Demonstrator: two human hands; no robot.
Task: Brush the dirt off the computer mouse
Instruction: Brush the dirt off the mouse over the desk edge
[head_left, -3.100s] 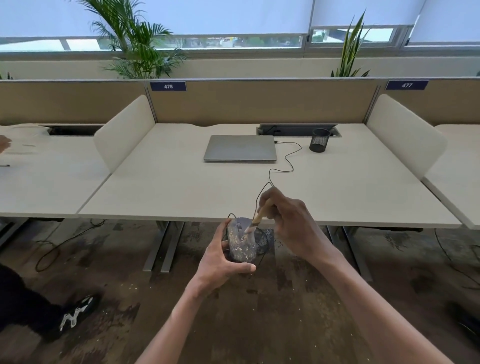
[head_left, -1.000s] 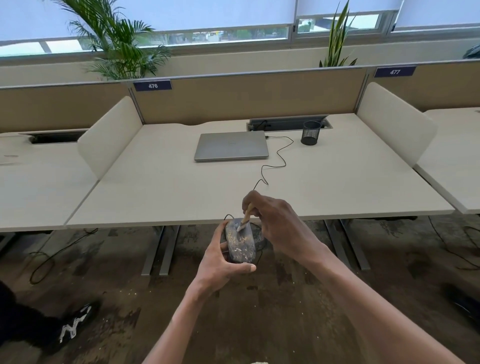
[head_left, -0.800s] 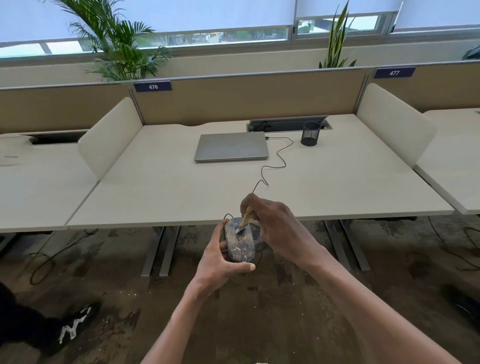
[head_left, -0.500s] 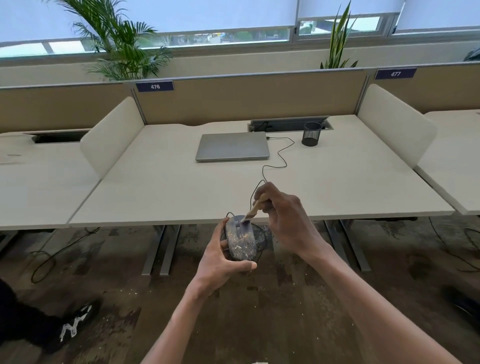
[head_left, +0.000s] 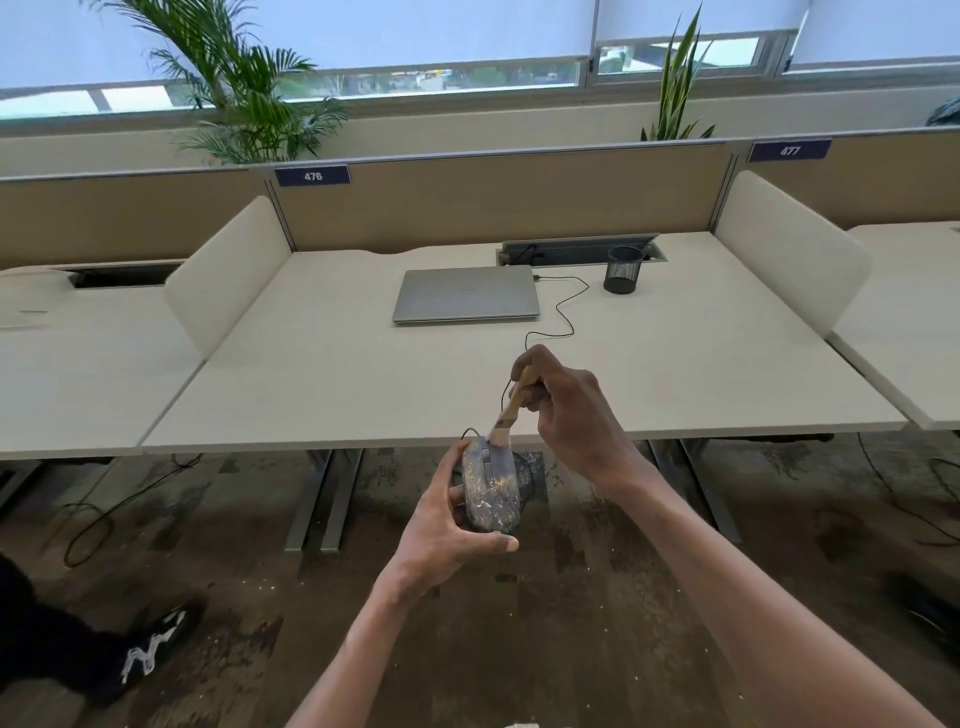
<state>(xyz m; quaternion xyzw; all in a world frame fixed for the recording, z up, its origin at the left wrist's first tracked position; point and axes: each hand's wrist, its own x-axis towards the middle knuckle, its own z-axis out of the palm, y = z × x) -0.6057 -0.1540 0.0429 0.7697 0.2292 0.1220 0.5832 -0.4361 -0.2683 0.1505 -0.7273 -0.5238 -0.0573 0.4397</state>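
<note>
My left hand grips the computer mouse from its left side and from below, thumb curled under the near end, fingers wrapped behind the body. I hold the mouse in the air, just in front of the near edge of the desk and above the floor. Pale specks of dirt cover the top shell of the mouse.

My right hand is above and to the right of the mouse, fingers curled round the wooden handle of the brush. The brush slants down and to the left; its bristles touch the far end of the mouse beside the scroll wheel.

The mouse cable runs from the far end of the mouse, behind my right hand, across the desk to the right side of the closed laptop. Right of the laptop stands a black mesh pen cup, just in front of the cable tray set in the desk. Behind the desk rises a tan partition with a label reading 476. A dark shoe shows on the floor, well to the left of the mouse.
</note>
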